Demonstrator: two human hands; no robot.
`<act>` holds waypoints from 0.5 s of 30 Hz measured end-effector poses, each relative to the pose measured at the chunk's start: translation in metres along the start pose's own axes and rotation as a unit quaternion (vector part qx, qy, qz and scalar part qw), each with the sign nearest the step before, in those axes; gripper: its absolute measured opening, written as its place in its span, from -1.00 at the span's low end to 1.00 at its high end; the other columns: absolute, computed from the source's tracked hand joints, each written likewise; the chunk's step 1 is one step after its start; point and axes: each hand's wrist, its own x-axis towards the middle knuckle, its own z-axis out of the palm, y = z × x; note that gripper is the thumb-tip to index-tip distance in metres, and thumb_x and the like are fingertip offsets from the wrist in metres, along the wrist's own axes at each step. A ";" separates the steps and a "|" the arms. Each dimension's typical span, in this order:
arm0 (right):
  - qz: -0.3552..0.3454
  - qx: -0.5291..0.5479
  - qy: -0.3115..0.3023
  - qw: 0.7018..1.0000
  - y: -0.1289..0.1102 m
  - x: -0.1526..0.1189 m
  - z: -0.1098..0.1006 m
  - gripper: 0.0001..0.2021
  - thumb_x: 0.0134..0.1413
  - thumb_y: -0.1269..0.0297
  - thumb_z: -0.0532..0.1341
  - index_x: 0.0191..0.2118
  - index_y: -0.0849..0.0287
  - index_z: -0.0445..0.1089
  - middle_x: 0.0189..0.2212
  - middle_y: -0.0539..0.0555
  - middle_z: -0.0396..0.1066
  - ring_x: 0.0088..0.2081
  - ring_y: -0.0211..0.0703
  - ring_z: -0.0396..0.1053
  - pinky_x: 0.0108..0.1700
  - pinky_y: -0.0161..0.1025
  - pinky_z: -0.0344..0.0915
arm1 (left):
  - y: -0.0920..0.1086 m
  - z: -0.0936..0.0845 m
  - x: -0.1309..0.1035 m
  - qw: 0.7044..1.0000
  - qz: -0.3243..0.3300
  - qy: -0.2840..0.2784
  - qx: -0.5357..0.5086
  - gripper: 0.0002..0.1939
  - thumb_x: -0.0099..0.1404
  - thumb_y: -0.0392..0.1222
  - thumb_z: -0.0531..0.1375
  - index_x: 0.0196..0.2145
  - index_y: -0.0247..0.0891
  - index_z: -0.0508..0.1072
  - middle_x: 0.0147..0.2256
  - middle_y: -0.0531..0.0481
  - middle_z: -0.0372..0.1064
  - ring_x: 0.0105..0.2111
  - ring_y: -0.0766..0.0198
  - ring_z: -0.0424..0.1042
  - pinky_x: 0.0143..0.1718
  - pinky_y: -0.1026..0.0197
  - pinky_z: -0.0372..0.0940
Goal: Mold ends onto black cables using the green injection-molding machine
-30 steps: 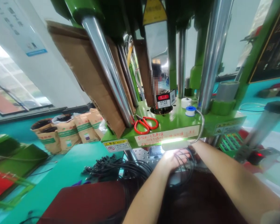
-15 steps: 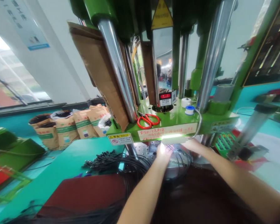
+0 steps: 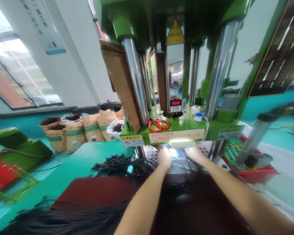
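Both hands reach under the front beam of the green press (image 3: 181, 125), into bright light. My left hand (image 3: 164, 157) is at the left side of the metal mould plate (image 3: 180, 160), its fingers curled and partly hidden. At the plate's right side is my right hand (image 3: 194, 153), with fingertips hidden under the light bar (image 3: 183, 144). What either hand grips cannot be made out. Thin black cables (image 3: 194, 169) run from the plate between the hands toward the front edge. A bundle of black cables (image 3: 122, 163) lies to the left of my left hand.
Red-handled scissors (image 3: 159, 125) and a blue-and-white tape spool (image 3: 199, 117) rest on the press ledge. Cardboard (image 3: 122, 81) leans on the left column. More black cables (image 3: 71, 217) lie at the lower left. A red bin (image 3: 259, 174) stands at the right.
My left hand has moved left, away from the middle of the plate. My right hand now shows more at the right side. The camera view has shifted, and the press appears further right.
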 end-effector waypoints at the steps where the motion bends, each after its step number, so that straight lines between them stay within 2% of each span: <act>1: -0.002 -0.005 0.002 1.000 0.001 0.001 0.001 -0.85 0.17 0.32 0.12 -0.20 0.28 0.33 -0.27 0.09 0.35 -0.26 -0.15 0.33 -0.17 -0.11 0.28 | -0.001 0.000 0.000 1.000 0.010 0.003 0.000 -0.74 0.13 -0.30 0.10 -0.17 -0.23 0.28 -0.22 -0.19 0.40 -0.07 0.07 0.33 0.00 0.07 0.12; 11: -0.048 -0.032 0.021 0.998 0.008 0.002 0.006 -0.84 0.19 0.35 0.09 -0.16 0.28 0.34 -0.25 0.10 0.37 -0.24 -0.15 0.34 -0.14 -0.11 0.27 | -0.011 0.005 0.002 0.997 0.062 0.031 0.019 -0.73 0.15 -0.33 0.04 -0.15 -0.23 0.28 -0.32 -0.23 0.39 -0.08 -0.06 0.33 0.00 -0.08 0.08; 15: -0.047 -0.048 0.016 0.998 0.006 0.000 0.005 -0.84 0.20 0.35 0.08 -0.19 0.29 0.35 -0.31 0.09 0.39 -0.28 -0.16 0.36 -0.17 -0.12 0.29 | -0.014 0.008 0.006 0.998 0.061 0.023 0.016 -0.81 0.15 -0.35 0.03 -0.25 -0.24 0.32 -0.32 -0.21 0.38 -0.06 -0.03 0.30 0.04 -0.05 0.04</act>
